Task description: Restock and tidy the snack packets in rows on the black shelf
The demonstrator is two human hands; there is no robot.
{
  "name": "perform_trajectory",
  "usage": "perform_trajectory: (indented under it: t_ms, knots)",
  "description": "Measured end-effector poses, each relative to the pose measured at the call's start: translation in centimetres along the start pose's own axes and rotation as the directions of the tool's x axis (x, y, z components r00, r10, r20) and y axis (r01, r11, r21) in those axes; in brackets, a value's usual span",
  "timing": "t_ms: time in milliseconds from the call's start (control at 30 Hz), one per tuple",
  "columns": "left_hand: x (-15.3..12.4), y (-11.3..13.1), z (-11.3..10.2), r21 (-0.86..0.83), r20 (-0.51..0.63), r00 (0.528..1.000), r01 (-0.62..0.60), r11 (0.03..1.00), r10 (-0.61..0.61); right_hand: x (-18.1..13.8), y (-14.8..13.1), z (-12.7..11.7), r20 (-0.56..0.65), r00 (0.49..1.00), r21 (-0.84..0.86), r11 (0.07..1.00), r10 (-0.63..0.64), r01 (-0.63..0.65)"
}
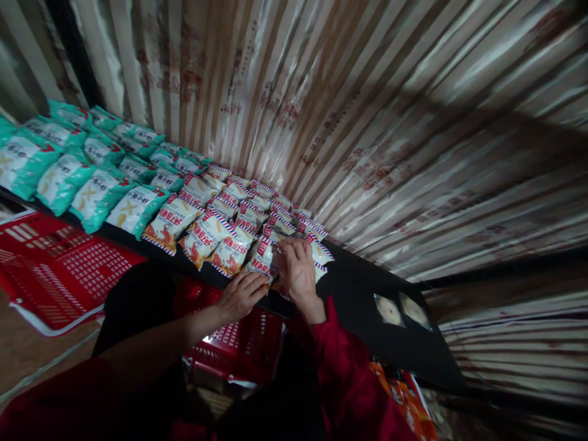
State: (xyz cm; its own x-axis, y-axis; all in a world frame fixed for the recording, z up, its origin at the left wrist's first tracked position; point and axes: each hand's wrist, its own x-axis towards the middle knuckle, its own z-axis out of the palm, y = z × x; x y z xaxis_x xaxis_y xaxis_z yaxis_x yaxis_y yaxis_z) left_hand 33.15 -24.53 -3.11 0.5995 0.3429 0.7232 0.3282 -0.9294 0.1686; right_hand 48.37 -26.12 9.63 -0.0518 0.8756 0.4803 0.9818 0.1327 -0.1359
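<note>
My right hand (297, 269) is closed, its fingers curled over a white-and-orange snack bag in the front row, near the right end of the display. Much of what lies under this hand is hidden. My left hand (243, 296) is at the lower front edge of the adjacent snack bag (261, 257), with bent fingers held together against its bottom corner. Several matching bags with red lettering and striped edges stand in close rows, including a front snack bag (207, 236) to the left. They rest tilted on a long black shelf (349, 275).
Several teal snack bags (96, 195) fill the shelf's left part. Two round, pale wrapped items (388, 309) lie toward its right end. Below are a red basket (68, 263) and another red basket (239, 346), plus orange packages (407, 401). A pleated curtain (321, 110) hangs behind.
</note>
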Motion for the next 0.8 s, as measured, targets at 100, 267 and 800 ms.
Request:
perform_trajectory:
  t_ms: [100, 267, 800]
  knots:
    - [0.2, -0.1, -0.3, -0.044, -0.052, 0.998, -0.022, 0.999, 0.019, -2.1, -1.4, 0.5, -0.112, 0.994, 0.052, 0.999, -0.011, 0.017]
    - [0.1, 0.1, -0.5, -0.126, -0.17, 0.985, -0.016, 0.992, -0.006, -7.4, -4.3, 2.7, -0.129, 0.99, 0.113, 0.993, 0.058, -0.044]
    - [-0.1, -6.1, -5.9, 0.21, -0.204, 0.85, 0.523, 0.826, -0.486, -6.7, -8.1, 8.7, -0.16, 0.96, -0.202, 0.944, 0.231, -0.261]
